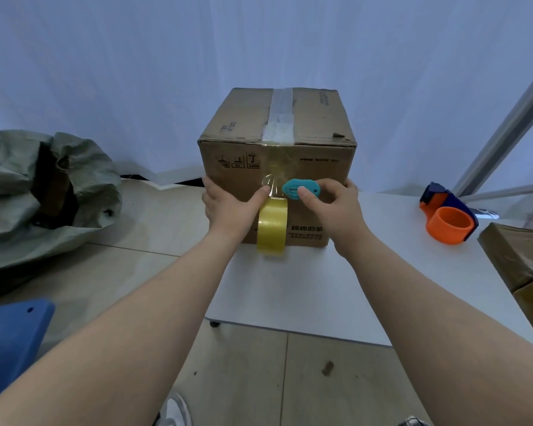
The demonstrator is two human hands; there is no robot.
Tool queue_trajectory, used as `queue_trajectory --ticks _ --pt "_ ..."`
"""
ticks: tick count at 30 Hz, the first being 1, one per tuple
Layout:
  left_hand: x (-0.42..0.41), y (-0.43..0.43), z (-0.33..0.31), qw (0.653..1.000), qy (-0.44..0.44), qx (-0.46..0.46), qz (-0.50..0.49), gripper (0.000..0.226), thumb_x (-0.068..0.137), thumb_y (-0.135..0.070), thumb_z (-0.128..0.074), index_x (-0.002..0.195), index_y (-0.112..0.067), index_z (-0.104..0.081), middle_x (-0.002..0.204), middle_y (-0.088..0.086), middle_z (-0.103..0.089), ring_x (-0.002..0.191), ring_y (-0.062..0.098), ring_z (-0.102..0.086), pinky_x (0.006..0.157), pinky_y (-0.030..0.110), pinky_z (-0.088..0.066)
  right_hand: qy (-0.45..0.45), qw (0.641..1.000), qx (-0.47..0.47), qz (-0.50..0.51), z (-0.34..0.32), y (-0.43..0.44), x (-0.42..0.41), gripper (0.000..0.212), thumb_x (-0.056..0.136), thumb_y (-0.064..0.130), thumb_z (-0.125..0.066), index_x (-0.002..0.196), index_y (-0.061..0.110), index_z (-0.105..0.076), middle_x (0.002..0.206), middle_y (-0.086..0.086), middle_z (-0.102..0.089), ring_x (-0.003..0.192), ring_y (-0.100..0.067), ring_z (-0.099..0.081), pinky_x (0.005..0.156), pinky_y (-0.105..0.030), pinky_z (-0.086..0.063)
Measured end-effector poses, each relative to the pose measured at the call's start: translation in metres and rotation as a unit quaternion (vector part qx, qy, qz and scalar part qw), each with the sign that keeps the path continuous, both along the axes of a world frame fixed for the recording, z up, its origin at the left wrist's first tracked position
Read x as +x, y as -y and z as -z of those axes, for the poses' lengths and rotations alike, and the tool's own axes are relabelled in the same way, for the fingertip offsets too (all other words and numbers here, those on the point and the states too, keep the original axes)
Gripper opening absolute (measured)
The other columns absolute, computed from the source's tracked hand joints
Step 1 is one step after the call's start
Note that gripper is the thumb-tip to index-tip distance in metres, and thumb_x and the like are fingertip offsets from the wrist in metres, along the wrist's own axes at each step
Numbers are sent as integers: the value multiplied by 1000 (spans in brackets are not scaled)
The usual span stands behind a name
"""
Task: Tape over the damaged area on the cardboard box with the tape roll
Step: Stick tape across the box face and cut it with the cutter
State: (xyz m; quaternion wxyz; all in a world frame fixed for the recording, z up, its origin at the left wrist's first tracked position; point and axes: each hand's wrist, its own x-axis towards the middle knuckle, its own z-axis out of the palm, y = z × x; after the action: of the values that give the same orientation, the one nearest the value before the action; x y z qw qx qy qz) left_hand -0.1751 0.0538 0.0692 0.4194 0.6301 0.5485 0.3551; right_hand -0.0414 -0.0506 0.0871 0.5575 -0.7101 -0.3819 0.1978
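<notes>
On the near left part of a white tabletop [290,290] stands a brown corrugated cardboard box [314,124], its top seam covered by a strip of clear tape [280,115] that runs over the front edge and down the front face. Against that front face hangs a roll of yellowish translucent packing tape [271,227], its loose end stuck to the cardboard above it. The person's left hand [228,204] lies flat on the box, fingers spread along its left edge and the thumb pressing the tape onto the cardboard just above the roll. The right hand [330,201] is closed around a small teal plastic cutter [296,189], thumb on top, held at the right edge of the tape strip. Further right on the table lies an orange and blue tape dispenser [450,219], well apart from the box. A grey-green woven sack [28,192] rests on the tiled floor [243,379] at left.
</notes>
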Motion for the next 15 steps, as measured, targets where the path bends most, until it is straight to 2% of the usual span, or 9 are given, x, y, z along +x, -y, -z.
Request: queue_trajectory --ticks 7,10,12,14,15 --pt "-8 38 -7 1000 -15 -19 16 120 69 -55 -72 148 -13 8 153 15 -11 139 35 -21 112 47 -24 -7 999 -36 6 -5 40 -2 22 78 37 -71 95 26 -63 129 -8 -35 109 -23 -49 93 -35 -49" --pt "-20 43 -15 998 1 -43 47 114 72 -49 -74 149 -14 3 152 12 -13 137 32 -25 111 45 -27 2 999 -51 -1 -9 51 -3 26 79 37 -69 100 22 -63 125 -10 -44 104 -21 -51 80 -26 -48" --pt "-29 45 -22 998 -13 -29 52 100 74 -45 -73 145 -12 -13 146 11 -20 131 31 -34 107 43 -33 31 997 -55 39 -12 53 -2 25 80 37 -68 99 22 -62 122 -9 -46 106 -22 -50 82 -27 -48" --pt "-35 47 -27 999 -21 2 35 71 76 -43 -70 126 -12 -30 134 10 -28 116 31 -44 97 41 -41 71 991 -52 102 -14 53 -2 20 79 36 -68 93 24 -60 113 -5 -44 106 -21 -45 90 -31 -46" --pt "-36 48 -30 999 -16 8 38 58 78 -43 -68 115 -14 -34 129 10 -32 107 29 -46 88 39 -43 80 990 -42 110 -16 54 -3 18 80 36 -67 91 24 -59 105 -3 -46 101 -20 -47 87 -30 -46"
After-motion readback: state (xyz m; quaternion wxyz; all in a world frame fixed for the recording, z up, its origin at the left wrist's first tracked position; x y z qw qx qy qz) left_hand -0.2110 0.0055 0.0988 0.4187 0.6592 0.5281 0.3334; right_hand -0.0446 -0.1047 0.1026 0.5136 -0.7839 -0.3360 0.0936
